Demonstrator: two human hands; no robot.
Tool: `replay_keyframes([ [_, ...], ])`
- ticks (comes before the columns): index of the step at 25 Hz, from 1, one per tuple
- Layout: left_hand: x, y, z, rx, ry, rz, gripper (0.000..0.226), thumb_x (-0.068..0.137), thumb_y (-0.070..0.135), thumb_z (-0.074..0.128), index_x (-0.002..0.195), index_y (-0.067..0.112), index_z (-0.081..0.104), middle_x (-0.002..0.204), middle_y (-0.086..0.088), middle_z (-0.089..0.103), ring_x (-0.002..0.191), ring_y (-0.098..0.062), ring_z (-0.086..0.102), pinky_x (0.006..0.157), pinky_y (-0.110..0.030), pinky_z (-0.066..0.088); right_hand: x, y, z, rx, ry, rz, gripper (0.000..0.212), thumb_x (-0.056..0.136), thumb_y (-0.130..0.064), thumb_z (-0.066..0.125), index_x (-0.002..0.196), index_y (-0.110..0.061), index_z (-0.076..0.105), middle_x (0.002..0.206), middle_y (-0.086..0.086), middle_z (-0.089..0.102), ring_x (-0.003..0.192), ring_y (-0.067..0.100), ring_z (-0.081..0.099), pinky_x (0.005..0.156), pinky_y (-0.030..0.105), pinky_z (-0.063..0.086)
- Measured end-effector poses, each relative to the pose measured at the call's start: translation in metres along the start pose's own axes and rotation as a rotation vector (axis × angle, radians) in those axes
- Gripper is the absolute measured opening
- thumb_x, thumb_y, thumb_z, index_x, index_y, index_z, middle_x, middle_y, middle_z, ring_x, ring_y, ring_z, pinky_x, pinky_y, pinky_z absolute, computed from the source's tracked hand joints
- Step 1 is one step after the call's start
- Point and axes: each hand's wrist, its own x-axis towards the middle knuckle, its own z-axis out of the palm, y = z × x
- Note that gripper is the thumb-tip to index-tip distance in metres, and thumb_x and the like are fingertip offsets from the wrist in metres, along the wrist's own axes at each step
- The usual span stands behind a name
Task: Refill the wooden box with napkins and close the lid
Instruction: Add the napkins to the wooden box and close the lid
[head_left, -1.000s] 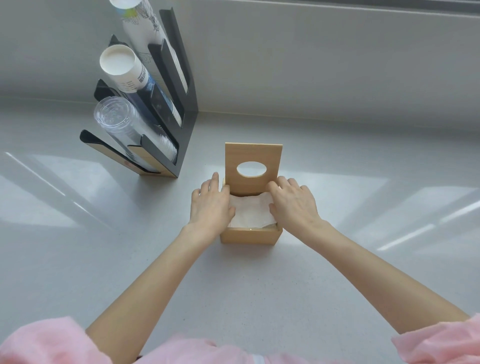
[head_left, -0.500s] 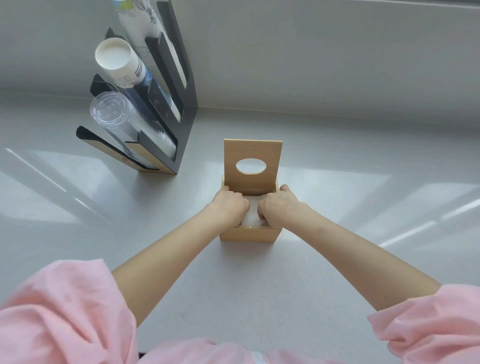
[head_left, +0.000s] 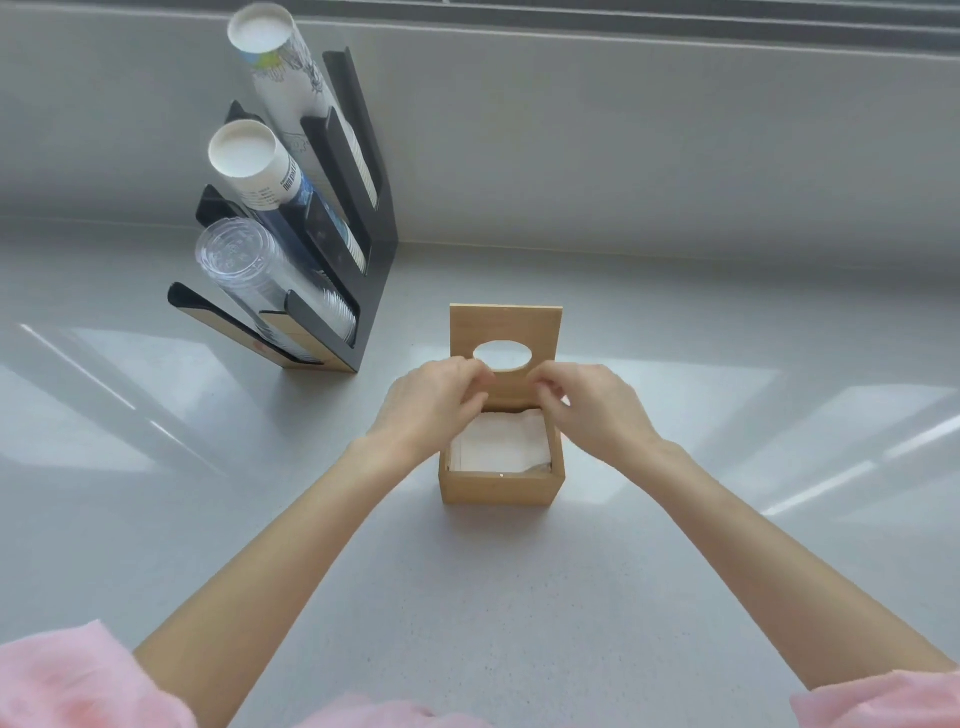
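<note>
Refill done by the look of it: napkins (head_left: 500, 444) stacked inside the wooden box (head_left: 500, 486) on the counter (head_left: 519, 597). Lid (head_left: 505, 332) upright at the back, not yet shut. Left hand (head_left: 434, 402) and right hand (head_left: 589, 405) raised near the lid, fingers loosely curled, clamped on nothing. Left: swinging the lid down.

Two bare forearms reach forward from pink sleeves (head_left: 78, 675), converging toward the centre. The left hand (head_left: 431, 402) and right hand (head_left: 592, 408) are raised side by side, close but apart, backs up, fingers curled loosely with fingertips (head_left: 480, 376) pointing inward; whether they touch anything cannot be told.
</note>
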Motion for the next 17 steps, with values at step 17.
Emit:
replay_keyframes([
  [17,0.053,0.003,-0.03,0.272,0.054,-0.025,0.031,0.092,0.019,0.044,0.121,0.015,0.055,0.119,-0.006,0.061,0.11,-0.028,0.053,0.08,-0.034,0.038,0.05,-0.001,-0.014,0.032,0.11,0.023,0.034,0.091,-0.009,0.045,0.123,-0.015,0.055,0.121,0.004,0.058,0.11,0.026,0.052,0.074,0.03,0.038],
])
